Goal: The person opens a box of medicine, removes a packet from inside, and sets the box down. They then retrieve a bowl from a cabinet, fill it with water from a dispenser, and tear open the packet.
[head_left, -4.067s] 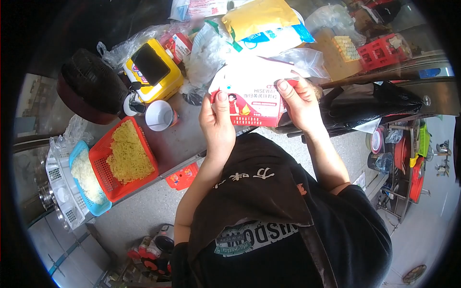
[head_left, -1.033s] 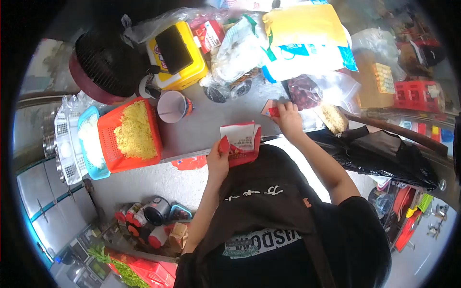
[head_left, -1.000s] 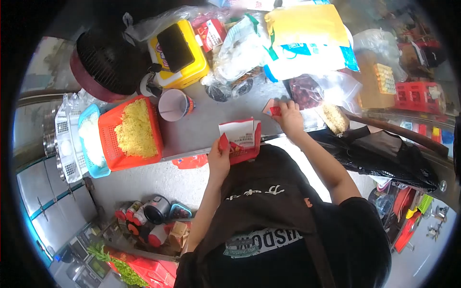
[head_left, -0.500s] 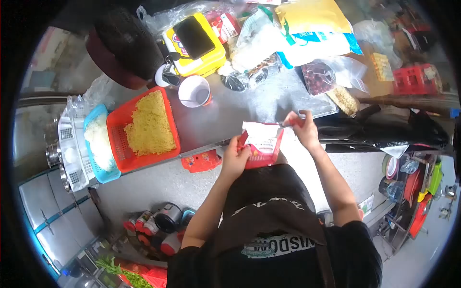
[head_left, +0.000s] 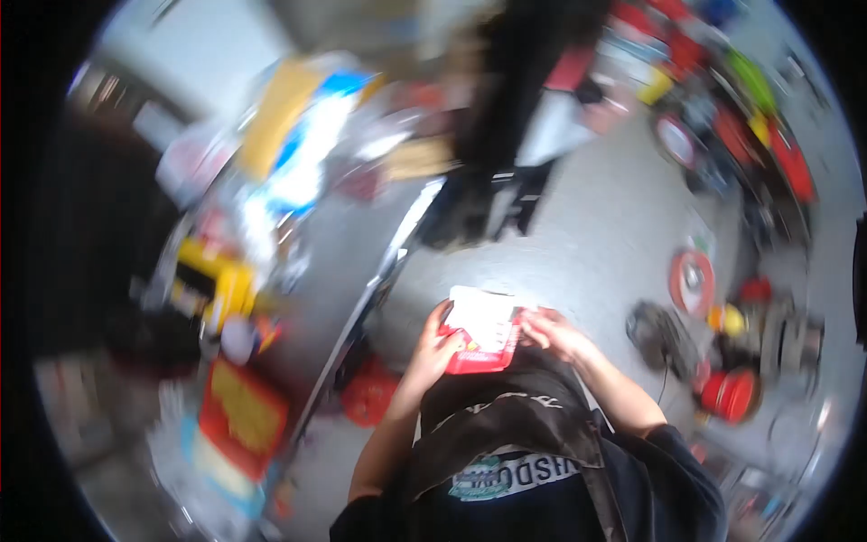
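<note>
A red and white packet (head_left: 485, 330) is in front of my body, above the floor. My left hand (head_left: 432, 354) grips its left edge, thumb across the front. At the packet's right edge, my right hand (head_left: 555, 334) has its fingers curled together. Blur hides whether those fingers pinch the packet's edge or a small piece beside it. The packet's print is too smeared to read.
To the left runs the metal counter (head_left: 348, 244), its edge slanting. On it are a red basket of yellow noodles (head_left: 237, 411), a cup (head_left: 239, 339), a yellow box (head_left: 217, 280) and several bags. Red pots (head_left: 730, 396) and a dark fan-like object (head_left: 664, 339) stand right.
My view and body have turned right, away from the counter, which now lies to the left. My right hand has come in from beside the packet to its right edge. The left hand keeps its grip.
</note>
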The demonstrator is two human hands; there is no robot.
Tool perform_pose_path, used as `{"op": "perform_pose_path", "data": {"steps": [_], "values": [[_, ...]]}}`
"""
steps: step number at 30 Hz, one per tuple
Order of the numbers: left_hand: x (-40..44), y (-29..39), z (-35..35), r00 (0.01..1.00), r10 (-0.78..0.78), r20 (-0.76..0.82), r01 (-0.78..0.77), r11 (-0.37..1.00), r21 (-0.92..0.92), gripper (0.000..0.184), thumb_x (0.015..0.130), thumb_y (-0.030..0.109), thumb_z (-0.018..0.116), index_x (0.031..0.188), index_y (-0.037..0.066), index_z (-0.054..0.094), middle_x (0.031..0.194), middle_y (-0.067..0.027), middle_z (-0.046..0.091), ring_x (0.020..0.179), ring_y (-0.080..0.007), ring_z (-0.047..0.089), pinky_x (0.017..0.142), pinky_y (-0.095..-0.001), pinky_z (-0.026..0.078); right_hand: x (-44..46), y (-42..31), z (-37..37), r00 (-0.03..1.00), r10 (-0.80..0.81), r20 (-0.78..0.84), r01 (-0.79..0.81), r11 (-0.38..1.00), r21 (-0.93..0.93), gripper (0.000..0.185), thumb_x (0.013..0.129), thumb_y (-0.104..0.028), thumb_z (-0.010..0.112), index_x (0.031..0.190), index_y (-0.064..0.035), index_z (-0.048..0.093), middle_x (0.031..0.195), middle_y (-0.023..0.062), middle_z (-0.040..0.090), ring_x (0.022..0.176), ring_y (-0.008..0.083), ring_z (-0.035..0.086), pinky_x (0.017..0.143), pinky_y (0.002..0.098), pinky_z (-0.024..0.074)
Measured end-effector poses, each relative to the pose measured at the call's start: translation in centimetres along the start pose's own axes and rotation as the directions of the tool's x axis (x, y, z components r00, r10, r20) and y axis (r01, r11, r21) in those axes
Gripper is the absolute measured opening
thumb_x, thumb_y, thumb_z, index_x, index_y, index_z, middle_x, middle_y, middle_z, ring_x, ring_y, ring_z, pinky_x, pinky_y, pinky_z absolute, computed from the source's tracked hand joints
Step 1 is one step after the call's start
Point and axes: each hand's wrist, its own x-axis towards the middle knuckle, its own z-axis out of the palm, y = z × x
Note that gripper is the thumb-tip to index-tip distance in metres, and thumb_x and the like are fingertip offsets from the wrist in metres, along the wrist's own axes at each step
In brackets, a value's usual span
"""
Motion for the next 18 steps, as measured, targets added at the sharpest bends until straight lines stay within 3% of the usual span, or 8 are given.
{"op": "perform_pose_path", "data": {"steps": [2,4,6,10,11,14,15,18], "values": [[3.2,-3.7,3.9,0.993,0.041,0.109,-0.045,0.999,0.032,0.052,0.095,0.006,0.052,0.142,0.001,0.03,0.126,-0.0115,0.052,0.104,-0.0134,0.055,0.088,-0.0282,0.047,-2.3,-0.2,-3.9,0.994,-0.098,0.053,0.089,0.984,0.154,0.034,0.09,-0.022,0.067,0.114,-0.0019,0.054,0.086,0.0016,0.063,0.078,0.0096,0.061,0.07,0.0253,0.051],[5.7,-1.8,9.6,0.972,-0.149,0.183,0.098,0.96,0.261,0.042,0.1,0.014,0.047,0.139,0.002,0.037,0.126,-0.0103,0.05,0.108,-0.0149,0.053,0.093,-0.0294,0.044,-4.5,-0.6,-8.2,0.996,-0.092,-0.021,0.094,0.992,0.084,0.036,0.088,-0.021,0.069,0.115,-0.0017,0.054,0.087,0.0025,0.062,0.078,0.0089,0.061,0.07,0.0245,0.0505],[8.6,-2.7,16.6,0.955,-0.102,0.277,0.048,0.979,0.198,0.039,0.102,0.017,0.044,0.138,0.002,0.038,0.126,-0.0098,0.051,0.11,-0.0137,0.051,0.095,-0.0292,0.042,-7.5,-2.1,-12.1,0.966,-0.185,-0.179,0.207,0.972,0.115,0.039,0.087,-0.02,0.07,0.116,-0.0014,0.053,0.095,0.0057,0.063,0.087,0.0117,0.062,0.074,0.0247,0.0507],[14.0,-5.2,29.5,0.894,-0.143,0.426,0.012,0.956,0.295,0.04,0.103,0.023,0.043,0.137,0.002,0.039,0.126,-0.0086,0.052,0.112,-0.0132,0.05,0.096,-0.0288,0.041,-10.5,-0.3,-24.4,0.831,-0.327,-0.45,0.392,0.918,0.058,0.039,0.086,-0.018,0.069,0.116,0.0007,0.052,0.104,0.0093,0.065,0.095,0.0157,0.062,0.082,0.0278,0.0502],[15.3,-5.1,30.9,0.875,-0.199,0.441,0.06,0.949,0.309,0.04,0.102,0.023,0.044,0.136,0.001,0.04,0.124,-0.0081,0.053,0.111,-0.0126,0.05,0.096,-0.0285,0.041,-10.6,-0.3,-25.9,0.839,-0.286,-0.463,0.396,0.904,0.158,0.035,0.086,-0.016,0.068,0.114,-0.0003,0.053,0.1,0.0081,0.065,0.09,0.0132,0.062,0.077,0.0264,0.0507],[18.0,-5.2,38.4,0.84,-0.239,0.486,0.101,0.951,0.293,0.037,0.101,0.022,0.048,0.131,0.001,0.045,0.115,-0.0066,0.057,0.104,-0.0109,0.053,0.092,-0.0275,0.043,-13.1,-1.4,-32.5,0.838,-0.236,-0.492,0.357,0.919,0.167,0.03,0.086,-0.013,0.066,0.111,-0.0015,0.052,0.091,0.0058,0.063,0.078,0.0107,0.061,0.065,0.0235,0.0506],[18.8,-5.2,40.3,0.835,-0.231,0.499,0.099,0.956,0.277,0.035,0.101,0.022,0.049,0.129,0.001,0.047,0.111,-0.0061,0.059,0.101,-0.0103,0.055,0.09,-0.0272,0.044,-14.4,-3.1,-33.6,0.821,-0.231,-0.522,0.349,0.927,0.139,0.026,0.086,-0.01,0.064,0.107,-0.0027,0.052,0.083,0.0031,0.06,0.067,0.0084,0.058,0.053,0.0214,0.0468],[22.9,-6.3,43.7,0.885,-0.291,0.363,0.215,0.948,0.237,0.028,0.1,0.02,0.052,0.12,0.001,0.052,0.102,-0.0041,0.061,0.09,-0.0089,0.058,0.081,-0.0258,0.048,-14.3,-5.6,-37.0,0.804,-0.261,-0.534,0.389,0.91,0.142,0.026,0.086,-0.009,0.063,0.108,-0.0023,0.052,0.081,0.0024,0.059,0.062,0.0079,0.057,0.049,0.0216,0.0451]]}}
